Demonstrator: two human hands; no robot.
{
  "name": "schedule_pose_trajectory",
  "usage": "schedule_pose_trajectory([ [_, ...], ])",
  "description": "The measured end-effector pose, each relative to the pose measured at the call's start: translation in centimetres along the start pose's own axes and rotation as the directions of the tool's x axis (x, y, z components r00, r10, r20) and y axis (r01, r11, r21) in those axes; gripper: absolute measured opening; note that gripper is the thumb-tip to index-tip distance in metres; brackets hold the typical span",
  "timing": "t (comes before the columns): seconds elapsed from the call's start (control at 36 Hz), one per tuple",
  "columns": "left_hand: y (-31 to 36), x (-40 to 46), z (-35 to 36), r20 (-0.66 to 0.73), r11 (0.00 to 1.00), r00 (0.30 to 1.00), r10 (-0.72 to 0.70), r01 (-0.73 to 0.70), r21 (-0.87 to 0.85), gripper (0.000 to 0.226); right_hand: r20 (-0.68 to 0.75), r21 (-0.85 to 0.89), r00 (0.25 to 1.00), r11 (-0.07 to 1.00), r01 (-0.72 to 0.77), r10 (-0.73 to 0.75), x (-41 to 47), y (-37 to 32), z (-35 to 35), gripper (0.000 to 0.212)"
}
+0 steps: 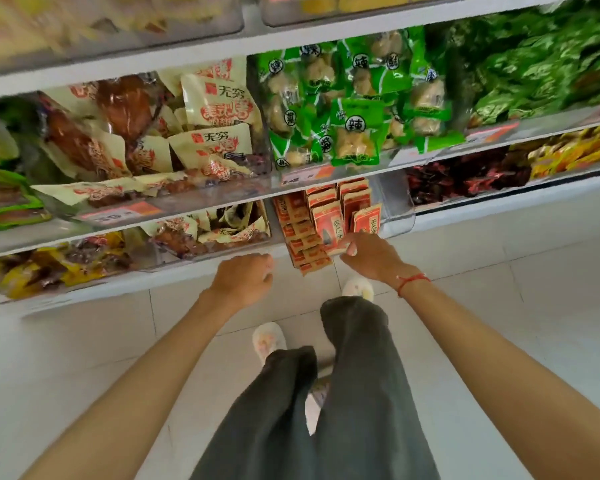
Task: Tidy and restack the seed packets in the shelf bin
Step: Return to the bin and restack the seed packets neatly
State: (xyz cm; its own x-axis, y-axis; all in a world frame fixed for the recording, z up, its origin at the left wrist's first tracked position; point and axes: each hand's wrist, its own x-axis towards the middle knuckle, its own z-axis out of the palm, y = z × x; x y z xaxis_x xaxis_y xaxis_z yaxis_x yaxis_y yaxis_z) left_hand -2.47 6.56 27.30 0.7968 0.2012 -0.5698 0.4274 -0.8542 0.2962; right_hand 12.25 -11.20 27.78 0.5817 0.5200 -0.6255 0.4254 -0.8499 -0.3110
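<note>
I see right hand (369, 252) pinching glossy flat red seed packet (329, 228) in clear plastic bin (397, 216); left hand (245, 277) loosely curled, empty

Two hands (243, 277) — dozens of red seed packets (326, 220), uncountable.

Cream snack packets (215, 109) with red print fill a clear bin on the middle shelf, beside green vacuum-packed snacks (357, 98). Shiny green bags (541, 60) lie further right. Dark red packets (465, 181) and yellow packets (575, 150) sit below. Pale floor tiles (84, 348).
</note>
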Motion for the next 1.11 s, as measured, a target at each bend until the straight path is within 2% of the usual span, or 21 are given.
schedule_pose_trajectory([
  [0.11,0.3,-1.0,0.8,-0.023,0.999,0.998,-0.053,0.053,-0.013,0.024,0.114,-0.01,0.988,0.994,0.107,-0.105,1.1,0.3,-0.3,0.027],
  [0.22,0.5,-0.2,1.1,0.062,0.996,0.996,-0.06,0.064,-0.061,0.029,0.233,-0.023,0.951,0.976,0.216,-0.205,4.0,0.8,-1.6,0.028],
  [0.31,1.0,0.0,1.2,0.071,0.987,0.992,-0.104,0.112,-0.111,0.032,0.286,-0.026,0.915,0.952,0.305,-0.285,6.1,1.0,-2.7,0.027],
  [0.39,2.1,0.7,2.1,-0.013,0.979,0.986,-0.163,0.16,-0.127,0.032,0.34,-0.106,0.873,0.908,0.405,-0.349,7.8,1.7,-2.7,0.026],
  [0.47,3.1,2.7,3.3,-0.165,0.974,0.962,-0.219,0.204,-0.102,0.033,0.343,-0.166,0.848,0.862,0.479,-0.405,9.9,2.5,-2.1,0.024],
  [0.61,3.2,7.5,7.1,-0.378,0.962,0.887,-0.266,0.269,-0.047,0.036,0.266,-0.232,0.856,0.832,0.503,-0.443,14.4,4.2,0.2,0.03],
  [0.72,1.2,11.2,11.4,-0.584,0.982,0.795,-0.165,0.186,-0.024,0.035,0.159,-0.157,0.841,0.828,0.538,-0.517,17.4,5.1,3.7,0.039],
  [0.83,-0.6,14.2,15.3,-0.703,0.993,0.708,-0.069,0.12,0.024,0.04,0.081,-0.106,0.779,0.771,0.628,-0.622,19.0,6.0,7.2,0.053],
  [0.92,-1.7,15.5,17.6,-0.753,0.995,0.656,-0.04,0.097,0.032,0.044,0.055,-0.192,0.729,0.709,0.678,-0.682,20.1,6.7,9.4,0.057],
  [1.03,-2.7,16.8,19.4,-0.863,1.0,0.505,0.004,-0.003,0.003,0.044,-0.01,-0.23,0.682,0.665,0.71,-0.732,21.0,7.5,10.6,0.058],
  [1.11,-3.1,17.5,20.1,-0.91,0.998,0.414,0.024,-0.055,0.001,0.046,-0.054,-0.255,0.61,0.601,0.757,-0.791,21.5,7.9,10.9,0.067],
])
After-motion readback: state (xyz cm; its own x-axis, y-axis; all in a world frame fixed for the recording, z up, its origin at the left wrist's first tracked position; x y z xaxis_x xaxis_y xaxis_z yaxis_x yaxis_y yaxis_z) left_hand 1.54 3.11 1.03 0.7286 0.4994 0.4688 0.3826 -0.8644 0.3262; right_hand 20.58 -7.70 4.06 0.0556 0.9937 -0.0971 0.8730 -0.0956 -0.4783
